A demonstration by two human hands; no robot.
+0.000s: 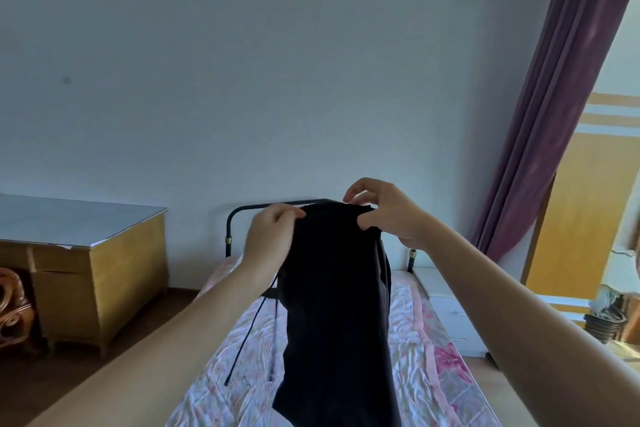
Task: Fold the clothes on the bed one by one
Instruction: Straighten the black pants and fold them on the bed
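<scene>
A black garment (336, 305) hangs in the air above the bed (415, 340), held up at its top edge by both hands, so its long axis runs straight down from the hands toward the lower edge of the view, where its lower end passes out of sight. The left hand (270, 236) grips the top left corner with its fingers (294, 213) curled over the hem, and the right hand (384, 208) pinches the top right corner between thumb and bent fingers. The two hands sit close together at about the same height, so the top edge lies level and the cloth falls in a narrow doubled column. Two thin black cords (249, 326) dangle from the left side of the garment, their free ends hanging loose above the bedding. The bed carries a pale quilt with a pink flower print, and its black metal headboard rail (242, 211) stands against the plain wall just behind the hands. To the left, a yellow wooden desk (100, 274) with a pale top surface stands against the same wall, with a carved wooden chair (14, 305) beside it at the edge of the view. To the right of the bed stands a white cabinet (446, 312), and further right a purple curtain (568, 107) hangs beside a yellow wardrobe (585, 218). No writing or label can be read on anything.
</scene>
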